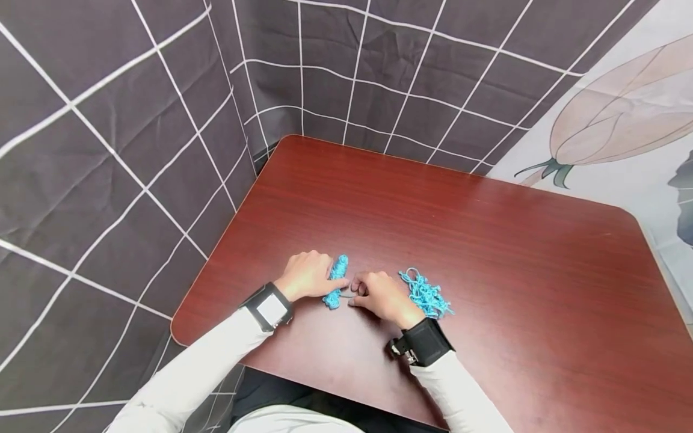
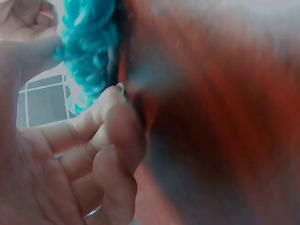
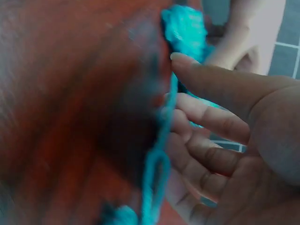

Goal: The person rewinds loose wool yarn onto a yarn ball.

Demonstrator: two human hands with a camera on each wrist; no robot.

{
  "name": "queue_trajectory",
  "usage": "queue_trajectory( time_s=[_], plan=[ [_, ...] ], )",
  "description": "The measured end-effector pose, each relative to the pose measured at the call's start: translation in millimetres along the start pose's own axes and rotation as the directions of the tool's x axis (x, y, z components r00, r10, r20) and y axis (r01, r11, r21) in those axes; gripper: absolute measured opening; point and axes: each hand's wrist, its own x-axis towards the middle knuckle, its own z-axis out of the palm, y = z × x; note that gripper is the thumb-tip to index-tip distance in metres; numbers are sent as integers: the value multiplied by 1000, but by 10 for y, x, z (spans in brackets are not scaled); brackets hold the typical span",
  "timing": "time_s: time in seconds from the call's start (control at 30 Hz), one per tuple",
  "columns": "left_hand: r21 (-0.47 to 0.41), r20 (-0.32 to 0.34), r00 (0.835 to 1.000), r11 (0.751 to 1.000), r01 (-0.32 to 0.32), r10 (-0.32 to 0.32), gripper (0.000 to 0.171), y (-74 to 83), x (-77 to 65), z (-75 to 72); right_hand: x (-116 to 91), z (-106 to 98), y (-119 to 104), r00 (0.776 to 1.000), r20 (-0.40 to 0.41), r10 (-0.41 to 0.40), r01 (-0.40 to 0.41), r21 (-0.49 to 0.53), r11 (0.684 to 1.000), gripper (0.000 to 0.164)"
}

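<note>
My left hand [image 1: 310, 275] holds a long narrow bundle of bright blue yarn [image 1: 339, 269] at the front of the table, thumb across its lower part. The left wrist view shows the wound yarn [image 2: 89, 47] close up beside the curled fingers. My right hand [image 1: 385, 296] is just to the right, fingers loosely bent, thumb and index finger apart. In the right wrist view a blue strand [image 3: 161, 131] runs past its fingertips, with no clear pinch on it. A loose, curly tangle of blue yarn [image 1: 428, 296] lies right of that hand.
The reddish-brown wooden table [image 1: 487, 252] extends far to the right and back. A dark grey cloth with white grid lines [image 1: 108, 174] hangs along the left and back. At the right hangs a white cloth with a flower print [image 1: 617, 114].
</note>
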Motion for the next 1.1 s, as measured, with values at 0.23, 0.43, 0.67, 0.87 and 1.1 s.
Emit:
queue_trajectory(
  time_s=[0.23,0.43,0.67,0.87,1.1],
  plan=[
    [-104,-131,991,994,14,-28,33,35,38,39,-12,76,3,996,-41,-81,81,12,997,15],
    [-233,-259,965,972,-31,-31,23,-1,87,12,-55,-100,7,993,-92,-67,88,237,967,9],
    [-525,-168,951,792,-311,261,11,-50,64,45,-75,-485,84,965,-262,5,76,301,951,11],
    [-862,-165,868,359,-357,468,18,6,-11,-48,-58,-605,238,959,-279,57,64,407,911,14],
    [-878,-378,887,201,-434,264,22,109,46,-162,-39,-369,207,974,-226,-26,111,371,922,14]
  ],
)
